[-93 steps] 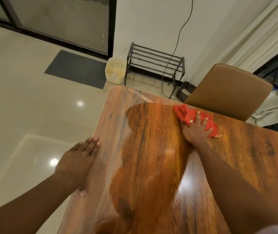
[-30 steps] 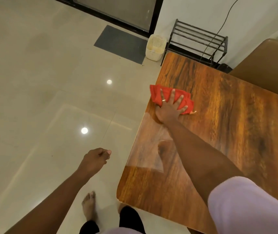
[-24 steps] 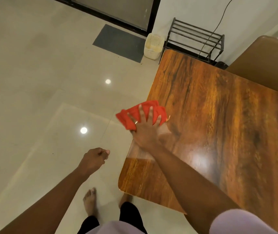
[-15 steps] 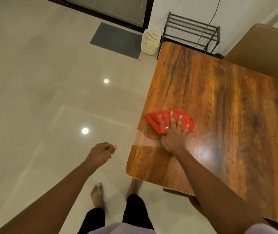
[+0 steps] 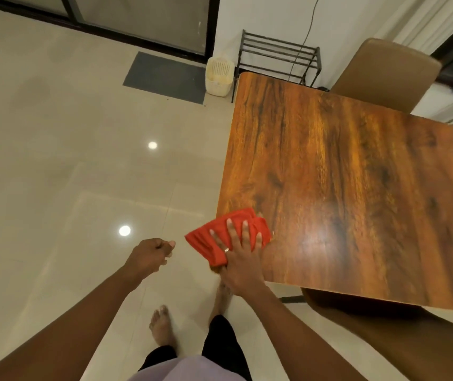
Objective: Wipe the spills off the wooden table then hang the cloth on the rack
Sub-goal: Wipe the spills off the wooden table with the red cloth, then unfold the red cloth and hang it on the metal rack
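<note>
- the red cloth (image 5: 206, 243) lies bunched on the near left corner of the wooden table (image 5: 357, 188), and its left part hangs past the edge over the floor.
- the right hand (image 5: 240, 262) presses it down, fingers (image 5: 243, 234) straight and spread apart across the folds.
- the left hand (image 5: 148, 257) hangs over the tiles just left of that corner, fingers loosely curled and holding nothing.
- no wet patch shows clearly on the tabletop, only lamp glare just right of the cloth, so the wiping looks close to done.
- to finish the stroke well, the palm likely needs even pressure, carrying the cloth off the edge so liquid leaves with it rather than smearing back.
- the black rack (image 5: 280, 52) stands at the far wall beyond the table's far left corner, well apart from the cloth, with a cream basket (image 5: 219, 77) just left of it.
- the cloth will probably need gathering into a grip before the walk there.
</note>
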